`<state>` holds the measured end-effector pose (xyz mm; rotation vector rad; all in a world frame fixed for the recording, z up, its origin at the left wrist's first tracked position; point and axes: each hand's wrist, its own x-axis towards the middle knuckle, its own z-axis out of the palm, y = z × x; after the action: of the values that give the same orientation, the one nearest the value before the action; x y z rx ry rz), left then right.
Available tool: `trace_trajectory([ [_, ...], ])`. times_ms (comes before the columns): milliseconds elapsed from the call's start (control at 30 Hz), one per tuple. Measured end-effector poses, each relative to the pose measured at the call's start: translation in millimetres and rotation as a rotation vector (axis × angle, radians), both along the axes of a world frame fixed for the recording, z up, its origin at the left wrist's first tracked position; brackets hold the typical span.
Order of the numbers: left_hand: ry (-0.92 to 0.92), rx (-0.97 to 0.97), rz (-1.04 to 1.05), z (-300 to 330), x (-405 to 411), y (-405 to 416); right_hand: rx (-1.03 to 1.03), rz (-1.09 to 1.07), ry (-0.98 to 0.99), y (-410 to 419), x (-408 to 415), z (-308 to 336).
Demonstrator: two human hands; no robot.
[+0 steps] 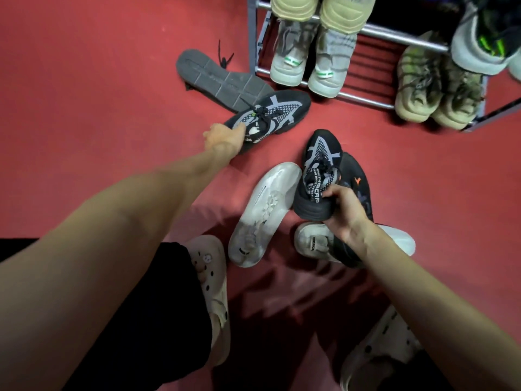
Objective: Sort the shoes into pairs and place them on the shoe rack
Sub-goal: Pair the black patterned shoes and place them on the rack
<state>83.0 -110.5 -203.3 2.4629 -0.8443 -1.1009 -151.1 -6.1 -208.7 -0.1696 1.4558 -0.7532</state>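
Note:
My left hand (224,138) grips the heel end of a black and grey mesh sneaker (277,112) lying on the red floor. Its match, a second black and grey sneaker (317,167), is held up by the heel in my right hand (345,213). Under that hand lie a black shoe with orange marks (358,179) and a white shoe (310,241). Another white shoe (265,210) lies sole up between my arms. The metal shoe rack (375,32) stands at the top right with several pairs on it.
A dark shoe lies sole up (220,79) beyond my left hand, beside the rack's left post. On the rack sit grey high-tops (307,60), olive sneakers (434,88) and beige shoes (321,7). My feet wear pale clogs (211,280) at the bottom.

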Motion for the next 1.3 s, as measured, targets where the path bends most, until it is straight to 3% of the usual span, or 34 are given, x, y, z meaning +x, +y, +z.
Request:
trace_trajectory([
  [100,0.192,0.006,-0.002,24,-17,6,0.026,-0.026,0.035,5,0,21],
  [233,0.530,-0.047,0.036,70,-46,20,-0.097,-0.079,0.111,10,-7,64],
  [367,0.552,-0.025,-0.115,113,-64,42,-0.284,0.054,0.393,21,-31,106],
  [467,0.572,-0.016,-0.199,138,-74,56,-0.358,0.020,0.501,25,-56,136],
  [967,0.843,-0.399,-0.311,241,-143,75,-0.685,-0.223,0.812,39,-170,242],
  [1100,0.873,-0.471,-0.336,265,-163,61,-0.739,-0.375,0.847,18,-186,260],
  [1300,0.860,-0.521,-0.353,294,-205,17,-0.794,-0.346,0.829,-44,-195,287],
])
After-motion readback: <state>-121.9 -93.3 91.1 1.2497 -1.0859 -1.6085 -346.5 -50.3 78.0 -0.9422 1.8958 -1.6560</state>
